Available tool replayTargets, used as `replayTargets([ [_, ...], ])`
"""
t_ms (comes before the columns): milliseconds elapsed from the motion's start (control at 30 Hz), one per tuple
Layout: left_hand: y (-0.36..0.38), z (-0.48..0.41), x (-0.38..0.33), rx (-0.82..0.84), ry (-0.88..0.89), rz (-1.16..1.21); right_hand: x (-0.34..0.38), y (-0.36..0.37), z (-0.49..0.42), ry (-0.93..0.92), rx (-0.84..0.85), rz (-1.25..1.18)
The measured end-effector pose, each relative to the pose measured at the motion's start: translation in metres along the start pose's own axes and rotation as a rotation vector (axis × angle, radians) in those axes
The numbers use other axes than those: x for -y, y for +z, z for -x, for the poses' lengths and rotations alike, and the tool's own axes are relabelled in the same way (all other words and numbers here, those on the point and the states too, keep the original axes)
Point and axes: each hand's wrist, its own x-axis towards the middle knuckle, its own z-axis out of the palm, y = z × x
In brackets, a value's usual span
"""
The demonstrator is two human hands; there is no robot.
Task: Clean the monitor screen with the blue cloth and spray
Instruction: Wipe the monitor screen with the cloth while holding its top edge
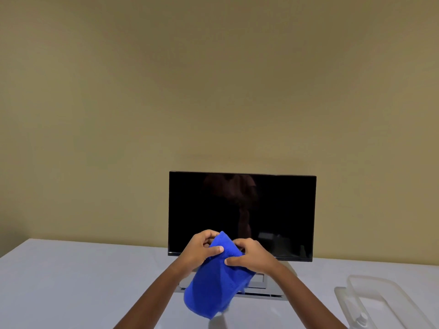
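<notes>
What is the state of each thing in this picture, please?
Monitor: upright on its stand, screen dark, not touched by the cloth.
Blue cloth: held up off the table, hanging folded between both hands.
Left hand: fingers closed on the cloth's upper edge.
Right hand: fingers closed on the cloth's upper right edge.
Clear container: on the table at right, open on top; contents unclear.

Head view, forward and down
</notes>
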Motion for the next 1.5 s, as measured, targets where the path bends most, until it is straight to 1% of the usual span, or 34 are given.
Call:
replayTargets([
  [67,-0.003,-0.003,0.003,-0.020,0.000,0.021,0.004,-0.010,-0.005,0.015,0.062,-0.056],
  [167,-0.007,-0.007,0.006,-0.040,0.015,-0.029,0.010,-0.024,-0.010,0.039,0.159,-0.172],
  [233,-0.012,-0.010,0.007,0.049,0.016,-0.037,0.013,-0.031,-0.012,0.039,0.189,-0.271],
  [300,-0.015,-0.014,0.004,0.161,0.005,0.048,0.016,-0.038,-0.014,0.044,0.163,-0.382],
  [333,-0.017,-0.016,0.003,0.179,0.008,0.081,0.017,-0.040,-0.015,0.043,0.140,-0.435],
  [367,-0.018,-0.019,0.001,0.166,0.019,0.103,0.018,-0.042,-0.017,0.038,0.126,-0.495],
  [500,-0.022,-0.040,-0.002,0.024,0.078,0.223,0.017,-0.036,-0.024,-0.010,0.135,-0.792],
  [567,-0.024,-0.050,-0.003,-0.009,0.091,0.294,0.014,-0.029,-0.029,0.019,0.145,-0.846],
  [633,-0.026,-0.058,-0.002,-0.017,0.102,0.319,0.013,-0.021,-0.033,0.040,0.164,-0.837],
  [667,-0.028,-0.062,0.000,-0.015,0.106,0.310,0.013,-0.017,-0.035,0.049,0.140,-0.815],
  [700,-0.030,-0.066,0.001,-0.010,0.109,0.292,0.014,-0.014,-0.038,0.059,0.081,-0.790],
  [767,-0.035,-0.075,0.006,-0.024,0.122,0.213,0.018,-0.013,-0.047,0.081,-0.102,-0.765],
  [833,-0.044,-0.084,0.009,-0.132,0.145,0.050,0.022,-0.015,-0.058,0.150,-0.334,-0.781],
  [867,-0.050,-0.089,0.010,-0.210,0.169,-0.082,0.025,-0.016,-0.064,0.187,-0.464,-0.783],
  [900,-0.058,-0.094,0.011,-0.284,0.215,-0.253,0.028,-0.020,-0.069,0.211,-0.597,-0.735],
  [967,-0.074,-0.101,0.011,-0.377,0.340,-0.599,0.036,-0.027,-0.079,0.205,-0.813,-0.549],
  [1033,-0.087,-0.110,0.010,-0.416,0.421,-0.758,0.046,-0.032,-0.092,0.137,-0.963,-0.439],
  [1100,-0.099,-0.118,0.006,-0.466,0.432,-0.807,0.057,-0.033,-0.107,0.066,-1.053,-0.417],
  [1167,-0.110,-0.127,0.003,-0.521,0.415,-0.831,0.065,-0.026,-0.125,0.038,-1.044,-0.372],
  [1233,-0.122,-0.135,0.000,-0.565,0.400,-0.835,0.071,-0.010,-0.142,0.023,-0.953,-0.276],
  [1333,-0.140,-0.147,0.001,-0.591,0.359,-0.829,0.070,0.017,-0.159,-0.032,-0.801,-0.040],
  [1367,-0.146,-0.150,0.002,-0.592,0.346,-0.825,0.068,0.024,-0.161,-0.030,-0.766,0.073],
  [1400,-0.151,-0.154,0.003,-0.592,0.337,-0.818,0.066,0.028,-0.162,-0.028,-0.771,0.224],
  [1500,-0.163,-0.163,0.006,-0.551,0.371,-0.758,0.052,0.029,-0.165,-0.059,-0.891,0.694],
])
